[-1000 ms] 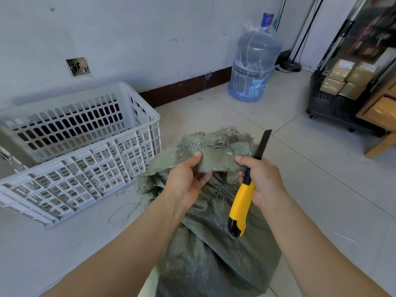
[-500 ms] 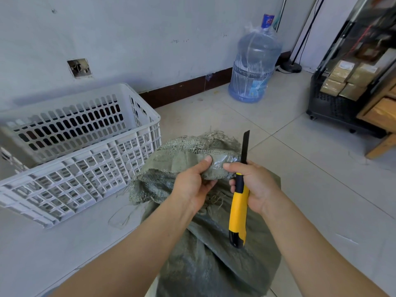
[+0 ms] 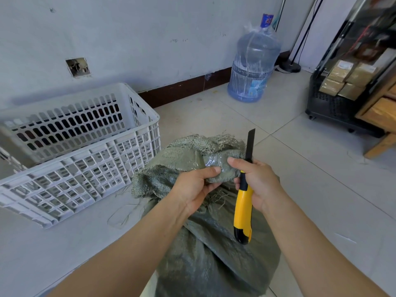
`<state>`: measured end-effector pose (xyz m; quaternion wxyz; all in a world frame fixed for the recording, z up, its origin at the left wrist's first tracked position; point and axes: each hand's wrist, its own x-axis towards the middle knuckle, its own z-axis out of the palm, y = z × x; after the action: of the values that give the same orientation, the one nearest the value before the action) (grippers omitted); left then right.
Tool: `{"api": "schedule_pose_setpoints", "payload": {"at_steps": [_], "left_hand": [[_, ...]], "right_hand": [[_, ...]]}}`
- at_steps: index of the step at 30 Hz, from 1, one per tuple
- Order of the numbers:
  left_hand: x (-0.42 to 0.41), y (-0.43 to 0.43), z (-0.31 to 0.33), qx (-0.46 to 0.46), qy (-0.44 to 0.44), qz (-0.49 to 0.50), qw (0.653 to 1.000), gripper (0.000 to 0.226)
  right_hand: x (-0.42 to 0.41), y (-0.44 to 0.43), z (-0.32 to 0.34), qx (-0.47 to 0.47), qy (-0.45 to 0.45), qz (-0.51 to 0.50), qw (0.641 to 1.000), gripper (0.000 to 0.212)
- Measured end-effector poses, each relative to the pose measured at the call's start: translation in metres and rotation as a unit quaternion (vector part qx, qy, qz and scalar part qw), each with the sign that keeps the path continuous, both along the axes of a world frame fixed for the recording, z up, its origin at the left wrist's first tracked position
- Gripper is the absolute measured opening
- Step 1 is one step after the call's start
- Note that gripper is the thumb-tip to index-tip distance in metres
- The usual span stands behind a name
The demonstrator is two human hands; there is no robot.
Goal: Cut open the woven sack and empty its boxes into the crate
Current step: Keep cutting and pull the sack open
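Observation:
A grey-green woven sack (image 3: 214, 258) stands on the floor in front of me, its frayed top bunched and wrapped with clear tape. My left hand (image 3: 194, 189) grips the taped neck from the left. My right hand (image 3: 257, 183) holds a yellow utility knife (image 3: 243, 211) with its black blade pointing up, and its forefinger touches the tape beside my left thumb. The white plastic crate (image 3: 90, 168) sits on the floor to the left, close to the sack. The sack's contents are hidden.
A blue water jug (image 3: 254, 63) stands by the wall at the back. A black cart (image 3: 334, 106) with brown boxes and a wooden piece of furniture (image 3: 379, 116) are at the right. Loose threads lie on the tiled floor beside the crate.
The sack's neck has come closer to me and folded leftwards. My right hand has turned the knife from tilted to nearly upright and moved in close to my left thumb.

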<state>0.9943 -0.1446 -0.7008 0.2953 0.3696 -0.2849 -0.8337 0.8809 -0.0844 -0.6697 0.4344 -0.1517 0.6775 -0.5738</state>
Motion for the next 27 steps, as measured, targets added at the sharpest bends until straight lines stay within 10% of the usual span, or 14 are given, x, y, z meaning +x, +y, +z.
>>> {"api": "schedule_pose_setpoints", "payload": {"at_steps": [7, 13, 27], "left_hand": [[-0.001, -0.004, -0.002, 0.000, -0.002, 0.022, 1.000, 0.015], [0.002, -0.013, -0.002, 0.007, -0.051, 0.106, 0.993, 0.039], [0.002, -0.014, 0.006, 0.031, 0.001, 0.138, 0.990, 0.005]], "right_hand": [[-0.004, -0.002, -0.003, -0.007, 0.045, -0.005, 0.999, 0.016], [-0.019, 0.003, 0.015, 0.112, 0.316, 0.073, 0.939, 0.054], [0.005, 0.008, 0.013, 0.151, 0.264, 0.213, 0.928, 0.034]]}}
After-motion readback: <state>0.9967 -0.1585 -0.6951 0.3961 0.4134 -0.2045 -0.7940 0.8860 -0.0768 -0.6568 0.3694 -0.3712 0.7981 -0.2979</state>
